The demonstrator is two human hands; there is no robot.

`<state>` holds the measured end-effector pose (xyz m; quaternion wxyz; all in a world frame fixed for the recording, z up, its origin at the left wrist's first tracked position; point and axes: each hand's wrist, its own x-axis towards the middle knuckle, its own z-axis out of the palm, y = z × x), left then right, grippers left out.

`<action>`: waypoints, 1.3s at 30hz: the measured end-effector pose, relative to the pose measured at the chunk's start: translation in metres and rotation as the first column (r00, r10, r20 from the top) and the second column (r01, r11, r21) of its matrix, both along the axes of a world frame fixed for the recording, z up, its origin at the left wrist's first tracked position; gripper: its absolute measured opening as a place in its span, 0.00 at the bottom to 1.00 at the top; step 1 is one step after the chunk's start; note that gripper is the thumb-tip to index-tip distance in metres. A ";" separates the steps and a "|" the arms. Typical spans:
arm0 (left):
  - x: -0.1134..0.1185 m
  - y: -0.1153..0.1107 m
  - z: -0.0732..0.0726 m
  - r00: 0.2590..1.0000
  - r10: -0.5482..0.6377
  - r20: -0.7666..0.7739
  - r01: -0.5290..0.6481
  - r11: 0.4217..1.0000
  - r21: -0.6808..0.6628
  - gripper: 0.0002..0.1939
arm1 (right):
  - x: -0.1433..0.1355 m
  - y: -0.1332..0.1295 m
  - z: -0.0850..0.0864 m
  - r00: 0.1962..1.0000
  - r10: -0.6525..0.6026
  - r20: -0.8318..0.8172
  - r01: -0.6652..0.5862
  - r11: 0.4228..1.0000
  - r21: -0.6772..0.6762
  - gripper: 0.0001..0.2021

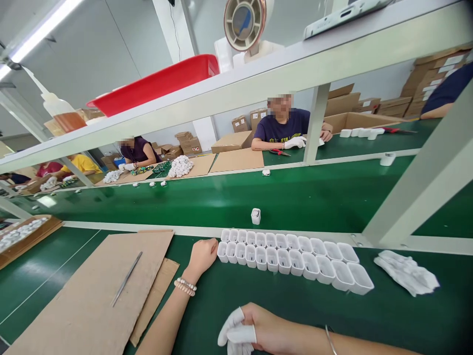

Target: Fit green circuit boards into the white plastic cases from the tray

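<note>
My left hand (204, 254) is closed in a fist at the left end of two long rows of small white plastic cups (290, 261). Its knuckles touch or nearly touch the end cups; whether anything is inside the fist is hidden. The cups stand upright, open side up, with small dark marks visible inside several. Near the bottom edge, my right hand (254, 328) wears white finger cots. Its fingers curl together over crumpled white material (239, 349), partly cut off by the frame, so I cannot tell what they hold.
Brown cardboard sheets (84, 291) lie at left with tweezers (126, 278) on top. A white glove (406, 272) rests at right. One white cup (255, 216) stands on the green belt (207, 197). A shelf beam (199, 111) carries a red tray (158, 84). Co-workers sit across the belt.
</note>
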<state>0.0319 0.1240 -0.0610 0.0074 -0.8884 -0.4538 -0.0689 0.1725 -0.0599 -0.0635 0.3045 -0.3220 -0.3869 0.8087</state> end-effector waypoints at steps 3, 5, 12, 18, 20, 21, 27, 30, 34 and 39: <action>0.000 -0.001 0.001 1.000 0.008 -0.006 -0.008 1.000 -0.005 0.15 | 0.001 -0.001 0.004 1.000 0.019 0.015 -0.019 1.000 0.015 0.23; 0.000 -0.002 0.002 1.000 0.011 -0.011 -0.011 1.000 -0.008 0.14 | 0.001 -0.001 0.006 0.999 0.028 0.034 -0.029 0.999 0.025 0.24; 0.000 -0.001 0.002 1.000 -0.002 -0.003 0.002 1.000 -0.011 0.14 | 0.000 0.000 0.004 1.000 0.023 0.011 -0.023 0.999 0.039 0.23; 0.002 -0.001 0.003 1.000 0.001 0.005 0.000 0.999 -0.036 0.12 | 0.001 -0.001 0.011 0.999 0.052 0.000 -0.052 0.998 0.039 0.21; 0.002 -0.001 0.003 1.000 -0.002 0.003 0.002 0.999 -0.040 0.12 | 0.001 -0.001 0.010 0.999 0.049 -0.023 -0.048 0.998 0.043 0.21; 0.002 -0.001 0.003 1.000 -0.003 0.001 0.003 0.999 -0.040 0.12 | 0.001 -0.001 0.008 0.998 0.048 -0.036 -0.046 0.998 0.045 0.21; 0.001 0.000 0.002 1.000 -0.016 0.007 0.016 1.000 -0.026 0.12 | 0.002 -0.001 0.001 0.996 0.043 -0.074 -0.039 0.998 0.058 0.20; 0.001 0.000 0.002 1.000 -0.022 0.016 0.023 1.000 -0.020 0.12 | 0.002 -0.002 0.001 0.997 0.037 -0.068 -0.033 0.998 0.057 0.19; 0.001 0.000 0.001 0.999 -0.029 0.024 0.029 1.000 -0.011 0.13 | 0.002 -0.002 0.003 0.997 0.040 -0.071 -0.037 0.998 0.053 0.17; 0.002 -0.002 0.002 0.999 -0.006 0.040 0.005 1.000 0.017 0.12 | 0.005 0.002 0.007 0.992 0.008 -0.123 -0.013 0.999 -0.039 0.16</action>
